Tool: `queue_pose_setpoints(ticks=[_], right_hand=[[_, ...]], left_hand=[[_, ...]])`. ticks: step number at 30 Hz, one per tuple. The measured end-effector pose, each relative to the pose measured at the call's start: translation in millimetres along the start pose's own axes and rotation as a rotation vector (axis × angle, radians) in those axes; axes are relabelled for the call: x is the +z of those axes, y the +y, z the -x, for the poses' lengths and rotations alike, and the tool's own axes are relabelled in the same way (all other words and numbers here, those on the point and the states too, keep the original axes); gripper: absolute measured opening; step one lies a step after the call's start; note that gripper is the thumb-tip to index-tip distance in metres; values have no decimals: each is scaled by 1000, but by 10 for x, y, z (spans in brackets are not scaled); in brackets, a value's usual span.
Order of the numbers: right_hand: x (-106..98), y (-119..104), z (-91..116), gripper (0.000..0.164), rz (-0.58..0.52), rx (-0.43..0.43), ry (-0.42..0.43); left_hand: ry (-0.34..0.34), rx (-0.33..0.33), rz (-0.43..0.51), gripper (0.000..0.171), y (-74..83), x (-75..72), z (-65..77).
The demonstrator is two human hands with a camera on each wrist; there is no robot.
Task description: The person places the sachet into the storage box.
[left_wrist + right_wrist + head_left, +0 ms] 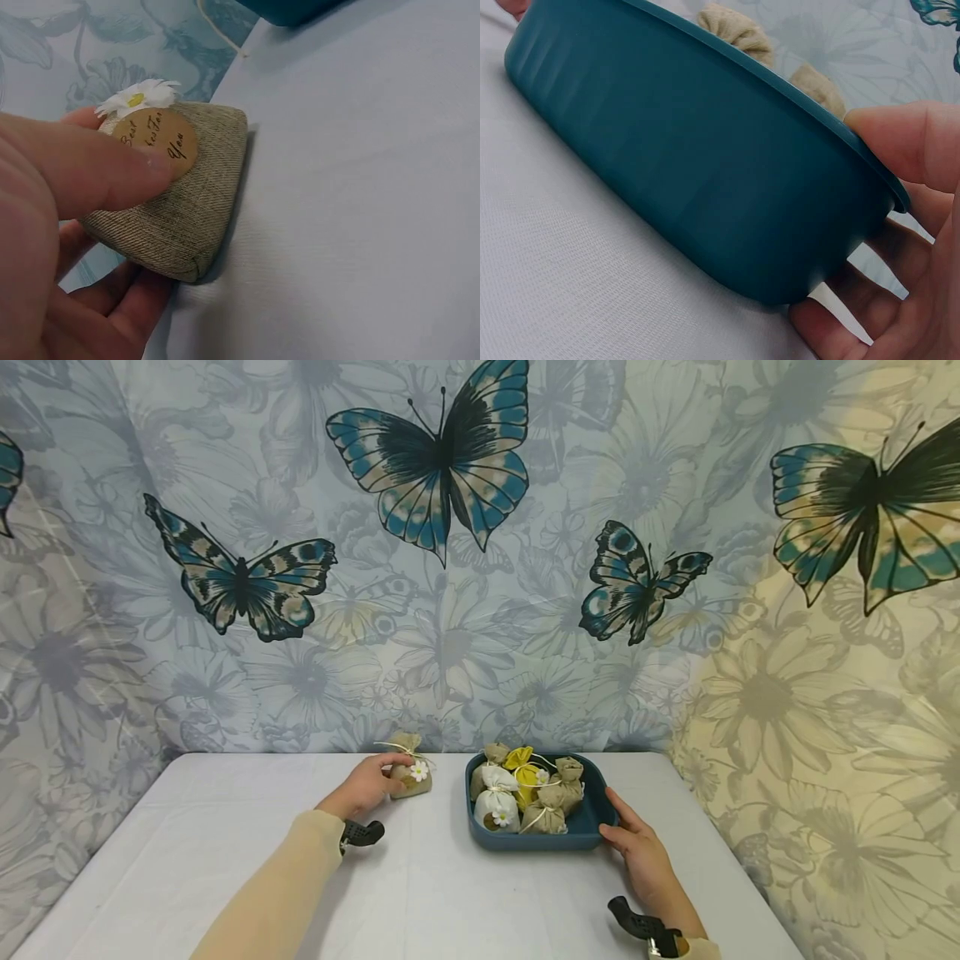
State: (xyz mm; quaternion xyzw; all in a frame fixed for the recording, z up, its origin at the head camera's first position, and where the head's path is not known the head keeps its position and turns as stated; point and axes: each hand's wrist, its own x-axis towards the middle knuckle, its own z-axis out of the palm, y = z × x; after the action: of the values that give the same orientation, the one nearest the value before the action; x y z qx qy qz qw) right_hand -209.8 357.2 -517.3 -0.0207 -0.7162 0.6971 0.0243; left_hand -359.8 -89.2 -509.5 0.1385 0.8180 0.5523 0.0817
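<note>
My left hand [366,789] holds a small beige cloth sachet [410,782] at the table's back left, thumb in front and fingers behind. The sachet has a white daisy [139,97] and a round brown label [184,142] with handwriting-style print, partly covered by the thumb. To its right stands a blue plastic tub [540,842]. My right hand [643,852] grips the tub's right end, thumb on the rim and fingers against the outer wall. Inside lie a white sachet [497,797], a yellow sachet [528,783] and several beige sachets [543,817].
A white cloth covers the table [450,902]. Close behind its back edge hangs a curtain [450,652] printed with butterflies and flowers. Black camera mounts [363,834] sit on both wrists.
</note>
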Motion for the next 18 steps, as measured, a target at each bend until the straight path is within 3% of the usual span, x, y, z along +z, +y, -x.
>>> queue_pose_setpoints(ticks=[4, 11, 14, 18], right_hand=[[7, -13, 4, 68, -11, -6, -7], [2, -32, 14, 67, -4, -12, -21], [0, -26, 12, 67, -7, -13, -22], [0, -16, 6, 68, -14, -14, -21]], left_hand=[[13, 13, -27, 58, 17, 34, 33], [22, 72, -157, 68, 61, 85, 75], [34, 47, -148, 65, 71, 90, 83], [58, -33, -45, 63, 58, 77, 91]])
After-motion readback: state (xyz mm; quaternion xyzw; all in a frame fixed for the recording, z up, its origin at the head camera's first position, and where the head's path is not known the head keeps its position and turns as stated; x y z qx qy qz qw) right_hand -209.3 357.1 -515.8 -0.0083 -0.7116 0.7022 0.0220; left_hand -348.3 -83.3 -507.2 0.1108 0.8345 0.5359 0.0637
